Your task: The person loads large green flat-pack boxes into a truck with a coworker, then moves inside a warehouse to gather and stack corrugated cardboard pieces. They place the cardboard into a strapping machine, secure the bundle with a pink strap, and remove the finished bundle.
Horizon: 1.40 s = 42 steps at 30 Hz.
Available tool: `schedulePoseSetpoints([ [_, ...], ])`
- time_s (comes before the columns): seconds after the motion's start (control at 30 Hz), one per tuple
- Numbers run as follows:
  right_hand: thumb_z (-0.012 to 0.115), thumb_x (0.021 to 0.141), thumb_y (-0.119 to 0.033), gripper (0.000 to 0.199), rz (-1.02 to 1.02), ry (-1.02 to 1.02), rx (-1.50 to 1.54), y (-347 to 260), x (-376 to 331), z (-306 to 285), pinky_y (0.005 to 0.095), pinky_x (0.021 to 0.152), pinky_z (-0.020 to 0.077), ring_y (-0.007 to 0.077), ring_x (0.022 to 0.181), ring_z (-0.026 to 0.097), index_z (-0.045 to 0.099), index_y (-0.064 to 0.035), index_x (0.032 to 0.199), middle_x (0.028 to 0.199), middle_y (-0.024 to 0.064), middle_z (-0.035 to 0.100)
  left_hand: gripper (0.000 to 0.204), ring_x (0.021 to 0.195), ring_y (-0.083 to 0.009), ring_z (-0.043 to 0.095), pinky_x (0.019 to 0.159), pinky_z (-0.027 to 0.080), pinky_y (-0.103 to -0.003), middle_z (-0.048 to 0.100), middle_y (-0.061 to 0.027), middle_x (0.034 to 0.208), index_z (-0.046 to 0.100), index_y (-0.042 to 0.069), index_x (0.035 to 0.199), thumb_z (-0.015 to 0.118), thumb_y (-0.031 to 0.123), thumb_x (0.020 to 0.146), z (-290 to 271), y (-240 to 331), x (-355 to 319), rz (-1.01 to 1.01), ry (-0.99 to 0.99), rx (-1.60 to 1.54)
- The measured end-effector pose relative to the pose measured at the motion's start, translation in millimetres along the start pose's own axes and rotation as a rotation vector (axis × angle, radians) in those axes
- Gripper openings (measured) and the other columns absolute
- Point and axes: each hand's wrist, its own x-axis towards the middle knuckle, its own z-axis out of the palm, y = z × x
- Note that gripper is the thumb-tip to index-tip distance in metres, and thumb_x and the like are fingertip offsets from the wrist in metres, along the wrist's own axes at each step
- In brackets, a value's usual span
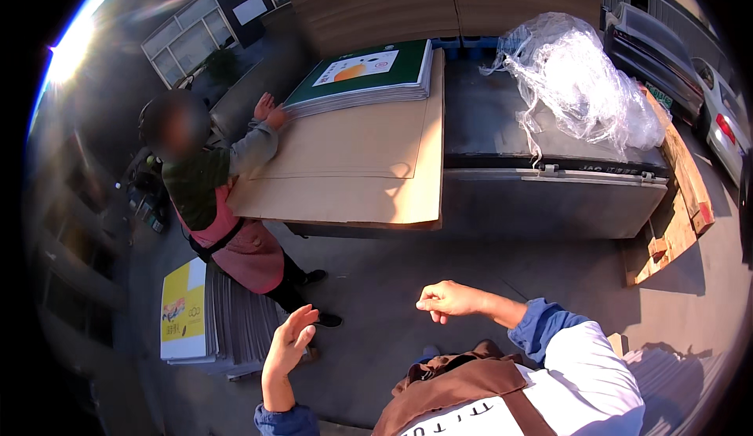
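My left hand [290,342] is raised in the air, fingers stretched and holding nothing. My right hand [449,300] hovers before my apron with its fingers curled in; nothing shows in it. Both are apart from the truck bed ahead. A large brown cardboard sheet [345,189] lies there, jutting past the bed's edge. On its far part rests a stack of flat printed boards [414,71], green with a white panel on top. Beside it, at the left, a co-worker in a pink apron [247,255] has both hands [268,111] near the stack's left edge.
Crumpled clear plastic film [576,83] lies on the truck bed [486,138]. A wooden pallet [678,177] leans at its right end, with parked cars [655,47] beyond. A stack of yellow-and-white flat boards [185,322] stands on the ground at left.
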Motion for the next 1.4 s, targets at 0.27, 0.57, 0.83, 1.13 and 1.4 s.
schedulePoseSetpoints([
  [0.27, 0.056, 0.095, -0.031, 0.033, 0.019, 0.337, 0.082, 18.3, 16.8, -135.4, 0.0262, 0.053, 0.0505, 0.0129, 0.057, 0.062, 0.059, 0.0011, 0.093, 0.069, 0.0082, 0.064, 0.043, 0.120, -0.0258, 0.053, 0.101, 0.041, -0.034, 0.053, -0.0171, 0.129, 0.041, -0.001, 0.137, 0.046, 0.021, 0.100, 89.9, 61.5, 316.2, 0.146, -0.168, -0.523],
  [0.57, 0.052, 0.098, -0.019, 0.022, 0.047, 0.525, 0.335, 59.4, -9.1, -299.6, 0.0249, 0.057, 0.0527, 0.0132, 0.062, 0.061, 0.058, 0.0024, 0.098, 0.072, 0.0075, 0.062, 0.048, 0.124, -0.0279, 0.046, 0.097, 0.043, -0.035, 0.041, -0.0196, 0.138, 0.035, -0.002, 0.137, 0.048, 0.024, 0.099, 203.7, 106.7, 647.8, -0.076, 0.050, -1.018],
  [0.83, 0.054, 0.097, -0.025, 0.028, 0.047, 0.285, 0.463, 83.7, 59.0, -431.7, 0.0257, 0.055, 0.0522, 0.0139, 0.060, 0.061, 0.057, 0.0023, 0.096, 0.070, 0.0082, 0.061, 0.039, 0.093, -0.0176, 0.057, 0.070, 0.048, -0.029, 0.055, -0.0119, 0.113, 0.047, -0.003, 0.120, 0.053, 0.027, 0.097, 275.3, 95.2, 732.1, -0.312, 0.293, -1.124],
  [1.13, 0.053, 0.097, -0.026, 0.028, 0.125, 0.146, 0.415, 66.7, 106.7, -490.9, 0.0257, 0.057, 0.0518, 0.0143, 0.058, 0.060, 0.055, 0.0026, 0.097, 0.069, 0.0092, 0.062, 0.059, 0.124, -0.0299, 0.045, 0.104, 0.038, -0.039, 0.036, -0.0220, 0.143, 0.030, -0.005, 0.139, 0.053, 0.030, 0.097, 264.1, 113.0, 735.6, -0.267, 0.353, -1.181],
  [1.4, 0.054, 0.097, -0.026, 0.027, 0.111, 0.129, 0.434, 60.9, 103.9, -490.5, 0.0252, 0.056, 0.0511, 0.0140, 0.058, 0.060, 0.057, 0.0016, 0.096, 0.069, 0.0086, 0.062, 0.088, 0.137, -0.0346, 0.030, 0.109, 0.032, -0.041, 0.019, -0.0255, 0.150, 0.017, -0.005, 0.145, 0.062, 0.045, 0.088, 256.3, 111.5, 739.9, -0.279, 0.520, -1.188],
])
